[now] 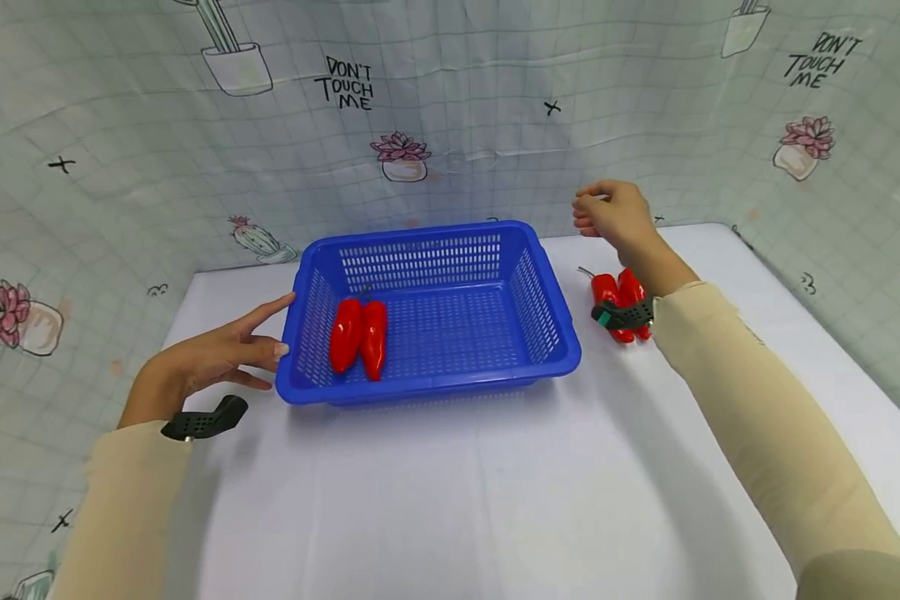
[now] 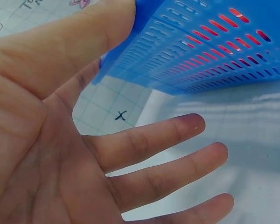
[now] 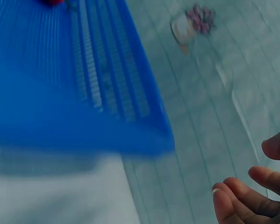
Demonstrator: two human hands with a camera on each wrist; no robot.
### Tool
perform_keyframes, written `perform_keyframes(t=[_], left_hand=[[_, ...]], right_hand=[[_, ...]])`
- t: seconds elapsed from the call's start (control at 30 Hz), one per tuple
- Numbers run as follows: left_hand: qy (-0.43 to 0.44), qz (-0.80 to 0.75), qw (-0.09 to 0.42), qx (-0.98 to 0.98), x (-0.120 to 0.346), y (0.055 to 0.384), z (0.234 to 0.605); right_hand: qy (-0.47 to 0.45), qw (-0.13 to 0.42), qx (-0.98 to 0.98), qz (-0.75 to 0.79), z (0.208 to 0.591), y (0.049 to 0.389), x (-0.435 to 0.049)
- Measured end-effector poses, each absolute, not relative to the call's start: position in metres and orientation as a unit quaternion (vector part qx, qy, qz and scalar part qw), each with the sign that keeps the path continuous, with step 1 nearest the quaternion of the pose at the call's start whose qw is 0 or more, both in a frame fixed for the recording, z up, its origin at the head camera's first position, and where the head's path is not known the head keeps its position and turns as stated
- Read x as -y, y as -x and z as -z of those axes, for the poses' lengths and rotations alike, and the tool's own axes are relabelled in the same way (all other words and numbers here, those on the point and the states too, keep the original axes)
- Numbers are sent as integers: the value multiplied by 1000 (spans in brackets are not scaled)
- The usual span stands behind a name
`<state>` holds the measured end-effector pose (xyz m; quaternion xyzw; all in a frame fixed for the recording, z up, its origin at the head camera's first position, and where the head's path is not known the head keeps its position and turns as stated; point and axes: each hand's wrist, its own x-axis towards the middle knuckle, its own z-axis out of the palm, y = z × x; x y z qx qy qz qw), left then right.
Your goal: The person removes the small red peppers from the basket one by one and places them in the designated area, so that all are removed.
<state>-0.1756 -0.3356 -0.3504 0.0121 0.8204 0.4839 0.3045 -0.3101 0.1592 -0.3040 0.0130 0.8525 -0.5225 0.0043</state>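
A blue plastic basket [image 1: 420,383] stands on the white table, with two glossy red peppers [image 1: 347,335] side by side in its left part. My left hand [image 1: 213,354] is at the basket's left side, thumb and index finger touching the rim [image 2: 142,14]. Its other fingers [image 2: 165,182] stretch out spread below the rim. Past the basket's right side, my right hand [image 1: 618,215] is raised near the back edge, fingers loosely bent and holding nothing. A gap shows between its thumb [image 3: 277,145] and fingers. More red peppers [image 1: 606,288] lie beneath the right wrist, partly hidden by it.
A pale grid-patterned cloth [image 1: 480,125] with plant drawings hangs behind the table and at both sides. Dark bands [image 1: 206,423] are worn on both wrists. The table's white surface [image 1: 420,500] extends in front of the basket.
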Motion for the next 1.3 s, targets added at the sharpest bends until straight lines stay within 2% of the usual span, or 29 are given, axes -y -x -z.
perform_keyframes(t=[0.17, 0.33, 0.67, 1.03, 1.3], left_hand=[[-22, -493, 308, -814, 339, 171, 352], [-31, -493, 310, -812, 333, 177, 350], [-27, -494, 308, -812, 334, 180, 350], [-9, -482, 309, -820, 337, 180, 347], [3, -465, 310, -830, 331, 183, 348]], right_hand=[[43, 23, -845, 533, 302, 313, -107], [56, 41, -840, 538, 301, 313, -79], [47, 128, -810, 571, 311, 313, -20], [65, 256, -832, 488, 354, 306, 42], [69, 267, -837, 473, 368, 301, 60]])
